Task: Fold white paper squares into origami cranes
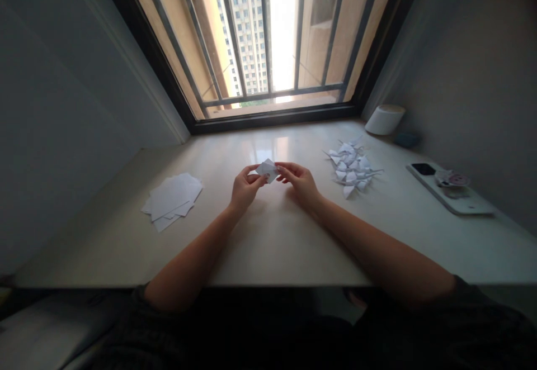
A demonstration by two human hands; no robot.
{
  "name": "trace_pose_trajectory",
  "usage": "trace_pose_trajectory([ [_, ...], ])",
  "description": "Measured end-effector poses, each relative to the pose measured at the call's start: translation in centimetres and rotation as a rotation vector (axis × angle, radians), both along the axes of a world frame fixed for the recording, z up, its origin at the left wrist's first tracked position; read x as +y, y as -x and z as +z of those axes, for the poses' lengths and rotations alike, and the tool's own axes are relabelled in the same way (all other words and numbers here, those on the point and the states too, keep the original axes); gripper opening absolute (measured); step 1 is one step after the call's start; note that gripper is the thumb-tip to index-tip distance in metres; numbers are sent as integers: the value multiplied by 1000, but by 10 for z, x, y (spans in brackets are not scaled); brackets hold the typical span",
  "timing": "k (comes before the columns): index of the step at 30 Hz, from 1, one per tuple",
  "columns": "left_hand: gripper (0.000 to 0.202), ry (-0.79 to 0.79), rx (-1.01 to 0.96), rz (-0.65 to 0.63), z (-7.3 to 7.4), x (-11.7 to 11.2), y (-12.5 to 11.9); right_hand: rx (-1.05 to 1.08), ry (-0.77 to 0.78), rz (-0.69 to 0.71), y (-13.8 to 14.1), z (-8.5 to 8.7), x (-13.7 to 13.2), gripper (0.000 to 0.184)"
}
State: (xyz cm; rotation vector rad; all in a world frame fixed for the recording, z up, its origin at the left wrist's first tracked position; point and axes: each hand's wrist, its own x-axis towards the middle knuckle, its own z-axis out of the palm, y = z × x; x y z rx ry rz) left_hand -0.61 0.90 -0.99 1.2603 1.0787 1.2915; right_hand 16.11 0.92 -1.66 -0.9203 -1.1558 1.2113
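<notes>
A small folded piece of white paper (267, 167) is held up over the middle of the table, its outline pointed at the top. My left hand (246, 186) pinches it from the left, thumb in front and fingers behind. From the right, my right hand (300, 181) has its thumb and fingertips closed on the paper's right corner. To the left lies a loose stack of white paper sheets (174, 199). Several folded white paper pieces (353, 169) with pointed ends lie in a pile to the right.
The pale tabletop (268, 247) runs back to a barred window (268, 40). A white roll-shaped object (385, 119) stands at the back right, beside a dark bluish item (406, 139). A flat white device (465, 205) with a small clear-wrapped item (453, 179) on it lies far right.
</notes>
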Motion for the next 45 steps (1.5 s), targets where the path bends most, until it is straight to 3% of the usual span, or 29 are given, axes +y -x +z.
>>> trace_pose_trajectory([
  [8, 54, 5, 6, -25, -1, 0, -1, 44, -12, -25, 2, -2, 1, 34],
  [18, 48, -45, 47, -2, 1, 1, 0, 37, 61, 3, 0, -5, 5, 49],
  [23, 42, -112, 87, 3, 0, 2, 2, 39, 128, 33, -1, -9, 7, 37],
  [28, 35, -164, 138, -13, -1, 3, 4, 155, 175, 51, 1, -6, 4, 36],
  [39, 71, -200, 183, 60, 4, -2, 7, 78, 44, -4, 1, -1, 1, 32],
  [45, 34, -280, 263, 48, 7, -1, 7, 36, -29, -4, 3, -1, 1, 27],
])
